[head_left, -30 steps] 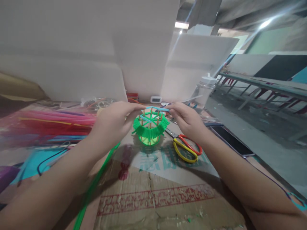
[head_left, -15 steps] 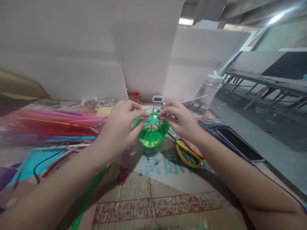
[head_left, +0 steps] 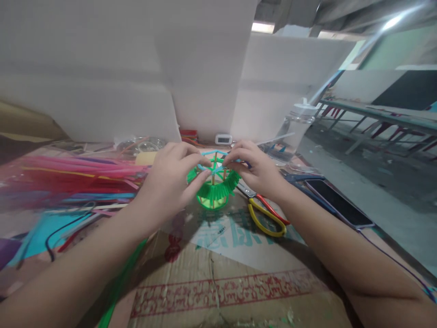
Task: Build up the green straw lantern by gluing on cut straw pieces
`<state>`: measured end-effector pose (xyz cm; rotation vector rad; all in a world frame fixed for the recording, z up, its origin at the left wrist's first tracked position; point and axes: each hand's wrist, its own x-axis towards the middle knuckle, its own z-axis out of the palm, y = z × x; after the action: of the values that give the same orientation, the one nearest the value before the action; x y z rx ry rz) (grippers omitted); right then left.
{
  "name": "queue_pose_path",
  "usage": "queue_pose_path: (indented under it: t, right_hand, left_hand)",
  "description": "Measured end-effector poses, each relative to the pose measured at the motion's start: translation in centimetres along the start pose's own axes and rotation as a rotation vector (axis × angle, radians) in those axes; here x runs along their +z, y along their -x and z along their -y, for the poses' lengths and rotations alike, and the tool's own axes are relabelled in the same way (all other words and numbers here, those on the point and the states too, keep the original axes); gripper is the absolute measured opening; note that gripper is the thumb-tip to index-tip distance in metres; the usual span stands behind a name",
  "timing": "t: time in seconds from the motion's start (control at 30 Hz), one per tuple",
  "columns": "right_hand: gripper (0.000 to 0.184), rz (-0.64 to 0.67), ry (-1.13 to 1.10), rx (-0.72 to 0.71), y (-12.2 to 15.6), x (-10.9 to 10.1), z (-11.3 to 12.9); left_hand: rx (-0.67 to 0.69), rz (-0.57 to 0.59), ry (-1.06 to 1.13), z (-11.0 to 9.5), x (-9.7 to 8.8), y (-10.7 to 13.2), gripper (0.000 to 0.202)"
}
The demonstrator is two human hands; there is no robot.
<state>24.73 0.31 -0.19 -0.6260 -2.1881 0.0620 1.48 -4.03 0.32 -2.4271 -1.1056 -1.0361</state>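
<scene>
- Our green frame point(head_left: 220, 189) stands left of the scissors point(head_left: 251, 202), long axis vertical, blue rim point(head_left: 217, 170) up.
- Our left hand point(head_left: 174, 171) and right hand point(head_left: 261, 169) pinch that rim, closer together than a second ago.

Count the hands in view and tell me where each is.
2: the left hand is at the left side of the green frame, the right hand at its right side, both pinching blue strip at its top. Neither is hidden.
</scene>
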Motion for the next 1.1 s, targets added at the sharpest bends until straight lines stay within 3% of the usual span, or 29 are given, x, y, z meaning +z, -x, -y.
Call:
queue_pose_path:
  t: [0.17,0.43,0.77,1.1]
  right_hand:
    - [0.014,0.013,-0.013,-0.011,0.1,0.3,-0.2]
    - [0.014,0.010,-0.004,-0.013,0.1,0.0,0.0]
    - [0.016,0.039,0.018,0.006,0.1,0.3,-0.2]
    - [0.015,0.047,0.028,-0.014,0.0,0.2,-0.1]
  left_hand:
    - [-0.017,-0.034,-0.010,0.2,-0.4,-0.3,0.034]
    - [-0.005,0.031,-0.042,0.6,-0.8,-0.3,0.039]
    - [0.080,0.017,-0.015,0.6,-0.1,-0.1,0.018]
    - [0.107,0.015,-0.006,-0.2,0.1,-0.1,0.015]
